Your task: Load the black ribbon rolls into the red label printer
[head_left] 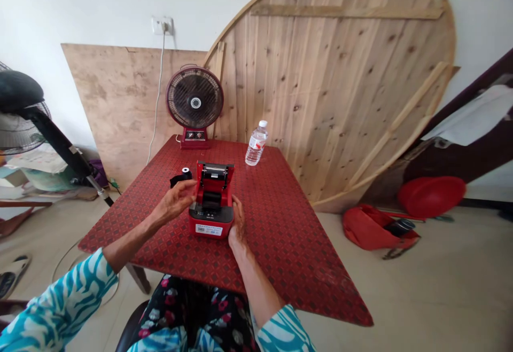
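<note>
A red and black label printer (211,218) stands on the table in front of me with its lid (216,173) raised. A dark roller or roll shows inside, and a white label is stuck on the near side. My right hand (238,221) lies along the printer's right side, fingers curved around it. At the left, my left hand (179,200) hovers beside the raised lid, fingers loosely bent and apart, with nothing visible in them. Behind it lies a black roll with a white core (185,171), partly hidden by that hand.
The table (288,245) has a red patterned cover. Toward its far edge stand a dark red fan (195,101) and a clear water bottle (256,143). A round wooden panel (312,85) leans on the wall behind. A red bag (364,229) lies on the floor at right.
</note>
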`<state>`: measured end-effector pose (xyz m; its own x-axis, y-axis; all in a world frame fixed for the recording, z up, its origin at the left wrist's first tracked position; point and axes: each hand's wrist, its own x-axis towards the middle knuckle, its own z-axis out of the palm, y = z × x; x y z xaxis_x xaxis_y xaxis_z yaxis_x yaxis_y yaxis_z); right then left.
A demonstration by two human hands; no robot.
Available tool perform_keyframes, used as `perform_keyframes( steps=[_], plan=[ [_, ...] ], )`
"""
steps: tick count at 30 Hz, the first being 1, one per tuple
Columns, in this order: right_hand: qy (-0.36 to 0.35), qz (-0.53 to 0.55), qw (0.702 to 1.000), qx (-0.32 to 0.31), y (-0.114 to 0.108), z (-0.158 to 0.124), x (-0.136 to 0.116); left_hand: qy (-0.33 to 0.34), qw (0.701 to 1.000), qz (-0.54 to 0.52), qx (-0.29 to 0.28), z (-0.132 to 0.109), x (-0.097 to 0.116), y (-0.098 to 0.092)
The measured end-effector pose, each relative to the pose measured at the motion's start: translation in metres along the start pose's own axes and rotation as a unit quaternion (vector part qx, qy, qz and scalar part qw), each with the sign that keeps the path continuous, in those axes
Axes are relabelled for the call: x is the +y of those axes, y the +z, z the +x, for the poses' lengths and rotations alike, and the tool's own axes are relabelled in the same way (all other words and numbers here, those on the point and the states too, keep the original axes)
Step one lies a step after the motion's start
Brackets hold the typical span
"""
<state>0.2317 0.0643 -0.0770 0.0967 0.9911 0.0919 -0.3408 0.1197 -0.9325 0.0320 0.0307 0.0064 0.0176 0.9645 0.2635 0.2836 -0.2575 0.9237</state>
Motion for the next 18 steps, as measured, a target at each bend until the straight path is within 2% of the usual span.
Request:
perform_keyframes(
  steps=[2, 4, 6, 8, 10, 12, 18],
  plan=[
    [0.008, -0.002, 1.000, 0.007, -0.001, 0.002, 0.003, 0.089, 0.990, 0.098, -0.037, 0.013, 0.013, 0.003],
    [0.009, -0.004, 1.000, 0.009, -0.002, 0.002, 0.004, 0.133, 0.962, 0.207, -0.122, 0.031, 0.024, 0.012],
    [0.007, -0.004, 1.000, 0.005, -0.002, 0.002, 0.004, 0.115, 0.914, 0.331, -0.204, 0.050, 0.031, 0.024],
    [0.006, -0.002, 1.000, 0.003, -0.002, 0.002, 0.004, 0.077, 0.870, 0.416, -0.252, 0.068, 0.032, 0.035],
    [0.006, 0.001, 1.000, 0.001, -0.001, 0.002, 0.004, 0.055, 0.851, 0.447, -0.271, 0.080, 0.029, 0.043],
    [0.006, 0.006, 1.000, 0.002, -0.001, 0.003, 0.005, 0.052, 0.844, 0.456, -0.275, 0.086, 0.026, 0.046],
    [0.002, 0.015, 1.000, 0.003, 0.000, 0.003, 0.004, 0.047, 0.831, 0.479, -0.279, 0.084, 0.021, 0.045]
  ],
)
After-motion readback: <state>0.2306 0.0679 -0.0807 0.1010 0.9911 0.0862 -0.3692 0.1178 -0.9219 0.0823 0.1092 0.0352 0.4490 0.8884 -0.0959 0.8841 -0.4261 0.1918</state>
